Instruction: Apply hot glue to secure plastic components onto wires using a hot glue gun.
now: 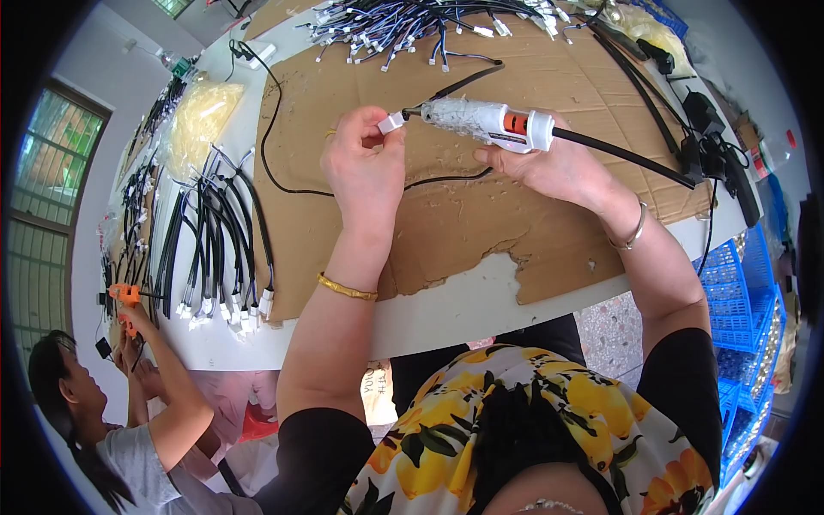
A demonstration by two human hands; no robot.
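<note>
My left hand [367, 176] pinches a small white plug connector [391, 123] between thumb and fingers, above the brown cardboard [438, 232]. My right hand [554, 172] is wrapped round a white hot glue gun [459, 118], whose body looks coated in clear residue. The gun's nozzle points left and meets, or nearly meets, the connector's end; whether they touch I cannot tell. Out of the gun's rear sticks a long black glue stick [622, 157]. A black sleeved cable [468, 81] lies just behind the gun; its near end is hidden there.
Wire harnesses with white connectors [386, 30] are heaped at the far edge. Black sleeved cables [215, 232] lie left, beside a clear bag of yellowish sticks [202, 120]. Black power adapters [708, 129] and blue crates [738, 300] stand right. A co-worker holds an orange glue gun [125, 294] at lower left.
</note>
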